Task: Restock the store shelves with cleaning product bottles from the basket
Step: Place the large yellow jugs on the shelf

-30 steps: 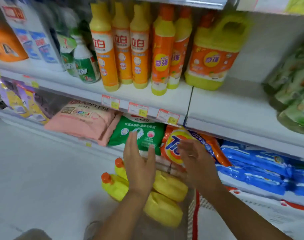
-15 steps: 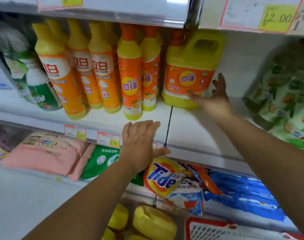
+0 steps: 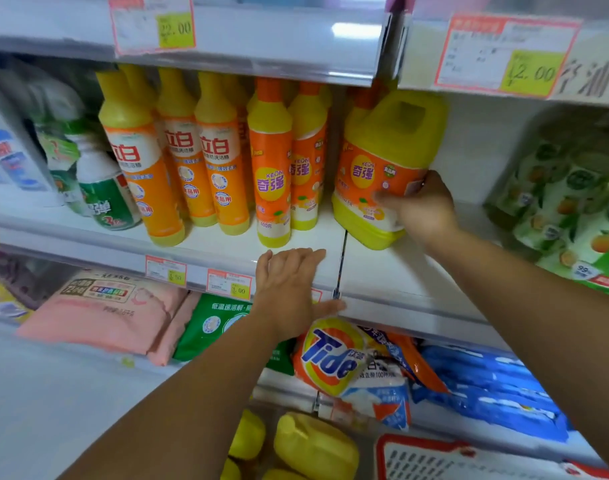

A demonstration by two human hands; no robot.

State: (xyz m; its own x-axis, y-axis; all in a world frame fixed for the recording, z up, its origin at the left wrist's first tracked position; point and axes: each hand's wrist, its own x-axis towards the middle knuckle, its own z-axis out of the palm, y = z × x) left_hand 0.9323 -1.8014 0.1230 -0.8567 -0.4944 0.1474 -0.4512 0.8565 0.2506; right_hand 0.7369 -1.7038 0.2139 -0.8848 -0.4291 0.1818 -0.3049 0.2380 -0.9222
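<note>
A large yellow jug with an orange label stands on the white middle shelf, tipped slightly. My right hand grips its lower right side, thumb across the label. My left hand rests flat on the shelf's front edge, fingers straight, holding nothing. Left of the jug stand tall yellow and orange detergent bottles in rows. Below, several yellow jugs lie near the red and white basket, partly hidden by my left arm.
A Tide bag, a green pack, a pink pack and blue packs fill the lower shelf. Green refill pouches sit right of the jug. The upper shelf edge carries price tags. Bare shelf lies right of the jug.
My view rose from the basket to the middle shelf. My right hand went from beside the jug to gripping its lower right side. My left hand settled flat on the shelf edge.
</note>
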